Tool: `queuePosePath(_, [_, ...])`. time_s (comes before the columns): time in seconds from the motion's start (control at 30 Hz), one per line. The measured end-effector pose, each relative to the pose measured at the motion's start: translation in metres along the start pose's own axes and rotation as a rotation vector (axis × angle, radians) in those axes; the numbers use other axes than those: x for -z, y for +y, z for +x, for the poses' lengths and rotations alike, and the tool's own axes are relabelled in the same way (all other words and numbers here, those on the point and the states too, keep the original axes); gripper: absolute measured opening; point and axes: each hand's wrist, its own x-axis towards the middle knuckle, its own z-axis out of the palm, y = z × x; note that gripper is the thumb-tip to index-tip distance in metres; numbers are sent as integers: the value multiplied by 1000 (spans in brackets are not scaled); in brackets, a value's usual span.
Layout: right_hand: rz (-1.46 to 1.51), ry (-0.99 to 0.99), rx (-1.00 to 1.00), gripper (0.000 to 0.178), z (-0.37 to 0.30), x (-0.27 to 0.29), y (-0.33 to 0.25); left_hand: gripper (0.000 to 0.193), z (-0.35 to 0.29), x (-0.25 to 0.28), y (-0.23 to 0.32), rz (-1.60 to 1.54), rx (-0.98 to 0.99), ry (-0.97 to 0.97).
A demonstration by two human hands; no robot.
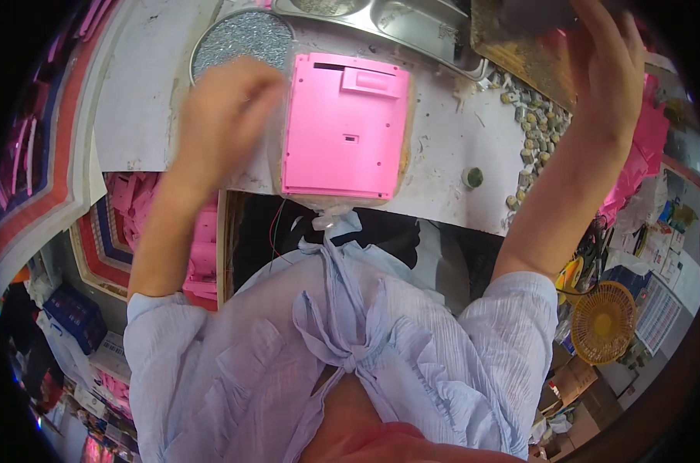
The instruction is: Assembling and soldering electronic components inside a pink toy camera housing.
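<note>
A flat pink plastic panel (334,147) lies on the worktable in front of me, with a slot and a raised piece near its far edge. Curled and blurred, my left hand (230,116) is just left of the panel, by a round metal tray (245,38) full of small silvery pieces. Its fingers look closed; anything between them is hidden. At the far right my right hand (608,62) is raised with its fingers stretched apart, beside a blurred dark object (535,17) that I cannot identify.
Metal trays (419,27) stand at the far edge. Many small metal cylinders (531,127) are scattered at the right; a lone greenish one (472,177) lies nearer. Pink parts (199,247) fill a box at left, and a yellow basket (603,322) is at lower right.
</note>
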Motion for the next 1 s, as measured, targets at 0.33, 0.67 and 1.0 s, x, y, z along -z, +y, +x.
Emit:
queuePosePath(0.33, [488,-52,-16,33,-91,-91,-12,22,-26,-39,53,-234,-387,-4])
queuePosePath(0.67, [470,17,-42,27,-100,-110,-18,22,-30,-44,55,-296,-425,42])
queuePosePath(1.0, [374,111,-63,31,-124,-101,-19,19,-13,-24,41,-284,-380,111])
